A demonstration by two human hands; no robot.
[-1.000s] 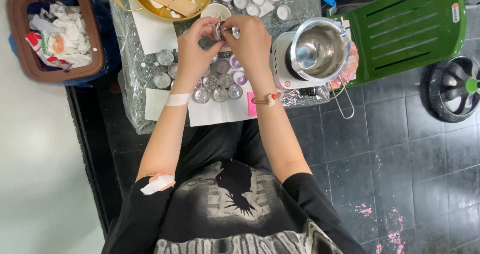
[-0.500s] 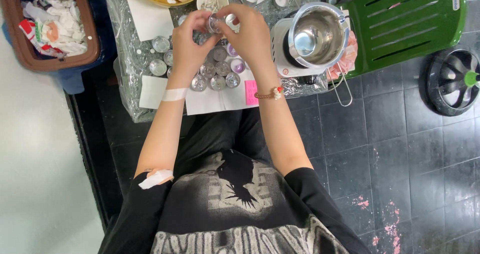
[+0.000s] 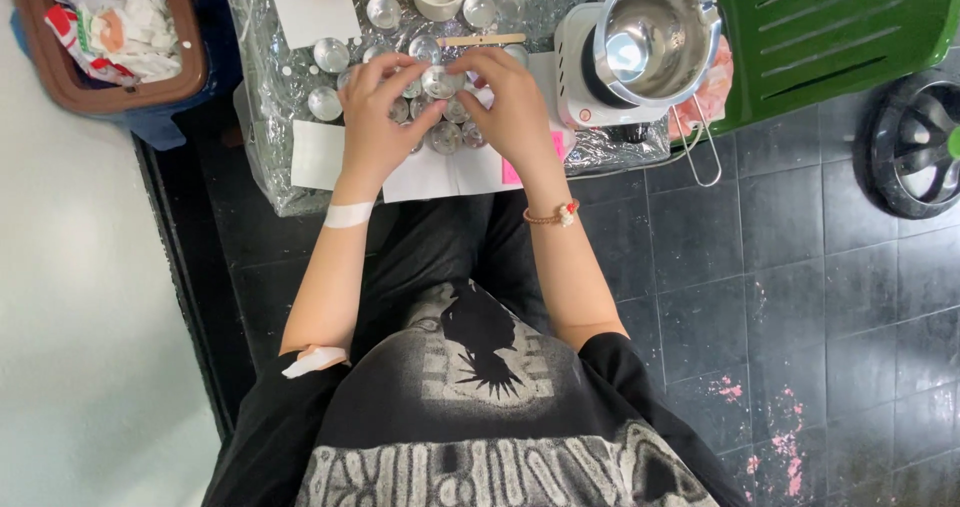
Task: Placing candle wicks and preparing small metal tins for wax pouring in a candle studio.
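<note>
Left hand (image 3: 375, 117): fingers curled, pinching small metal cup (image 3: 438, 82) from the left.
Right hand (image 3: 512, 107): fingers bent, gripping the same cup from the right.
Cup position: raised just above cluster of empty cups (image 3: 445, 132) on foil-covered table (image 3: 262, 87).
Nearby: steel pot (image 3: 655, 32) on hotplate, wooden stick (image 3: 482, 40), brown bin (image 3: 105, 32).

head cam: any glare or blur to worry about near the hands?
Head view: sharp overall, no motion blur on the left hand or right hand; bright glare off the steel pot, the small metal cups and the foil-covered table; lighting even, shadows soft.
</note>
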